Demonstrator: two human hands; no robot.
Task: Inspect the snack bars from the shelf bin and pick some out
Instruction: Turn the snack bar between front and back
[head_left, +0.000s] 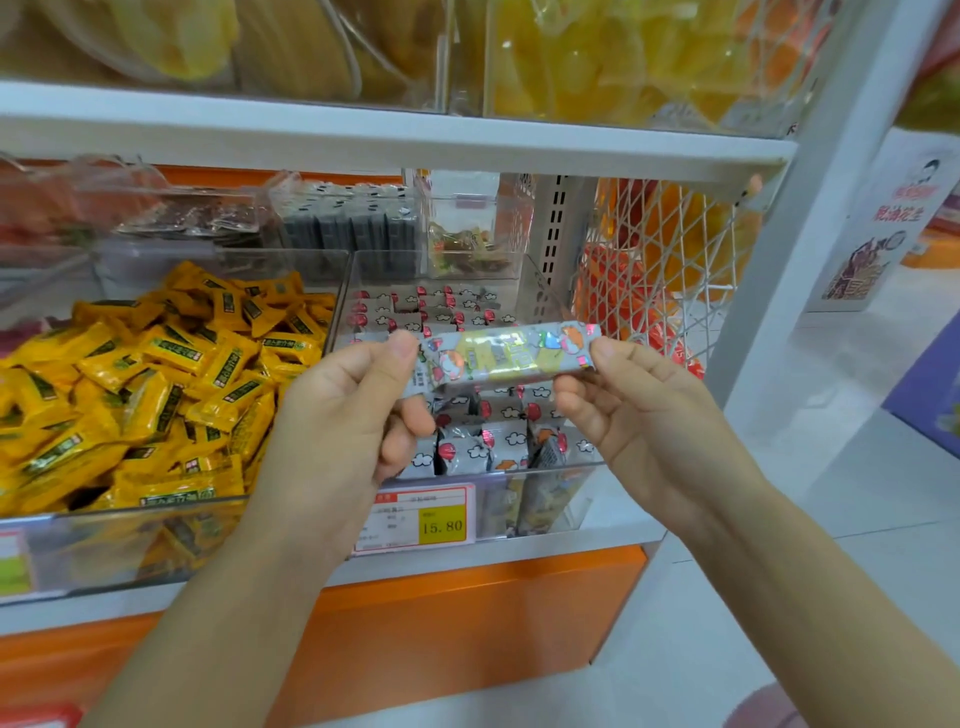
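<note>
A long snack bar (506, 354) in a shiny grey wrapper with yellow and pink print is held level above the clear shelf bin (540, 478). My left hand (345, 410) pinches its left end between thumb and curled fingers. My right hand (641, 410) pinches its right end the same way. Below the bar, the bin holds several more grey bars (483, 441) with red and white marks, packed upright in rows.
A clear bin of yellow wrapped snacks (156, 389) stands to the left. A price tag reading 15.80 (418, 519) hangs on the bin front. White mesh (660, 270) with orange packs closes the shelf's right end. Another shelf (395, 135) of yellow goods runs overhead.
</note>
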